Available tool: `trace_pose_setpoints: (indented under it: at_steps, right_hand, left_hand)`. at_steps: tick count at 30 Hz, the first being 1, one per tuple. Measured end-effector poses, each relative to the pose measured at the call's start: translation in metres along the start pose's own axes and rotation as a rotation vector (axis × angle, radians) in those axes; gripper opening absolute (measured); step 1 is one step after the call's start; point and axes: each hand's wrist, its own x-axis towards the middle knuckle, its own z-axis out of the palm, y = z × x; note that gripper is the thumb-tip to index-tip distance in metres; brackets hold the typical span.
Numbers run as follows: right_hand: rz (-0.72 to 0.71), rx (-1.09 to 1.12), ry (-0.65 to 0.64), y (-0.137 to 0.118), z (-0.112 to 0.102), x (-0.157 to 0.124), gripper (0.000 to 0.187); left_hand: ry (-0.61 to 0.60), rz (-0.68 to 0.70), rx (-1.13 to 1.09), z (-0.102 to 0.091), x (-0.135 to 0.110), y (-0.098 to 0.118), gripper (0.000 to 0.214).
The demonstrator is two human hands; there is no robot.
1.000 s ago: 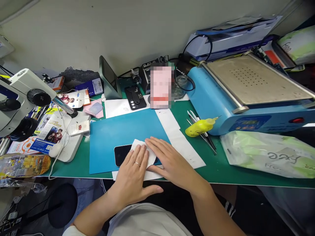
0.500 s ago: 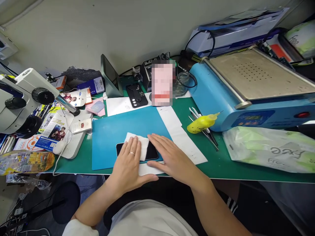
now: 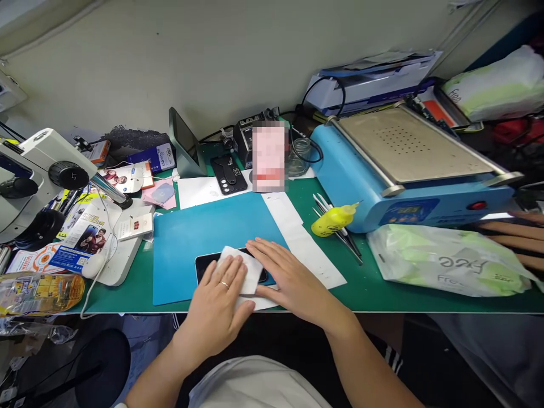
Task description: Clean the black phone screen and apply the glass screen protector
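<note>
Pressing a white cloth (image 3: pixel 253 274) onto a dark phone (image 3: pixel 205 266), the left hand (image 3: pixel 217 307) lies flat, its fingers straight and close together, the thumb held out to the side — it is not clenched around anything. Half a second ago the cloth sat nearer the phone's left end and a wide strip of bare glass showed beside the right hand (image 3: pixel 294 281); now the cloth reaches farther right, and more dark glass is uncovered on the left. The left fingertips have drawn back, so a corner of the cloth shows beyond them. The phone rests flat, glass up, on the blue mat (image 3: pixel 182 238), near the front edge of the table (image 3: pixel 361 294). Its long axis runs left to right, nearly in line with that edge, the right end slightly farther from the person; which end is its top cannot be told. The right hand stays spread about the right end, fingers toward the far side, thumb along the near side — whether it grips the phone cannot be told
</note>
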Motion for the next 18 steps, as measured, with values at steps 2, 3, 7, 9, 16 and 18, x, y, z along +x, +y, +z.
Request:
trace_pose_setpoints:
  at_steps: [2, 3, 7, 9, 16, 18]
  right_hand:
    - [0.009, 0.004, 0.0, -0.001, -0.001, 0.0, 0.088]
    - [0.015, 0.008, -0.001, -0.001, -0.002, 0.0, 0.088]
    - [0.05, 0.024, -0.018, -0.003, -0.004, 0.001, 0.081]
    - [0.062, 0.034, -0.022, -0.004, -0.004, 0.001, 0.076]
    - [-0.007, 0.027, 0.007, -0.011, -0.013, 0.002, 0.066]
    - [-0.055, -0.002, 0.014, -0.013, -0.024, 0.005, 0.065]
  left_hand:
    - [0.018, -0.066, 0.046, -0.002, -0.013, -0.011, 0.062]
    - [0.035, -0.098, 0.072, -0.003, -0.02, -0.016, 0.062]
    - [0.087, -0.179, 0.144, -0.004, -0.044, -0.026, 0.067]
    - [0.105, -0.195, 0.15, -0.003, -0.051, -0.026, 0.069]
    - [0.117, -0.207, 0.1, 0.0, -0.053, -0.025, 0.072]
    - [0.071, -0.175, 0.094, -0.004, -0.047, -0.029, 0.074]
